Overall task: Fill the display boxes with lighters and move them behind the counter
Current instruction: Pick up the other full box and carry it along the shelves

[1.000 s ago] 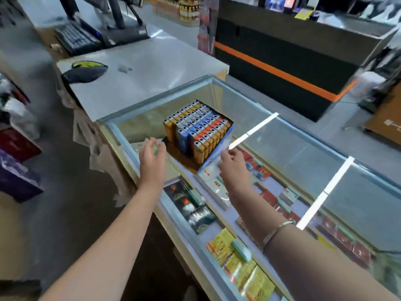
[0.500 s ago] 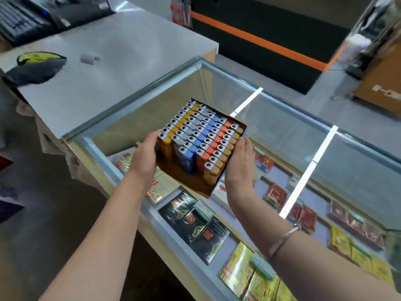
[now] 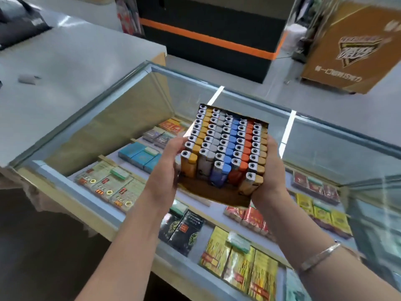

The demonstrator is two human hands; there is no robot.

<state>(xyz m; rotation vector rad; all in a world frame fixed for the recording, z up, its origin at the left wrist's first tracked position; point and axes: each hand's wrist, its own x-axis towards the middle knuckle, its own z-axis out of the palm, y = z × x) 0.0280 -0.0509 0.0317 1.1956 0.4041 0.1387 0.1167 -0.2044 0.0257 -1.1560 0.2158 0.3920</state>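
Note:
A cardboard display box (image 3: 217, 195) packed with rows of upright lighters (image 3: 227, 146) in yellow, grey, blue, orange and tan hangs in the air above the glass counter (image 3: 325, 131). My left hand (image 3: 167, 170) grips the box's left side. My right hand (image 3: 269, 170) clasps its right side, and a silver bracelet sits on that wrist. The box tilts with its open top facing me. The underside of the box is hidden.
Under the glass lie rows of cigarette packs (image 3: 238, 266) in several colours. A white counter top (image 3: 76, 68) adjoins on the left with a small grey piece (image 3: 27, 78) on it. A black and orange counter (image 3: 217, 40) and a brown carton (image 3: 355, 48) stand beyond.
Both hands closed on the box sides and lifted it off the glass toward me. The view has swung right and closer.

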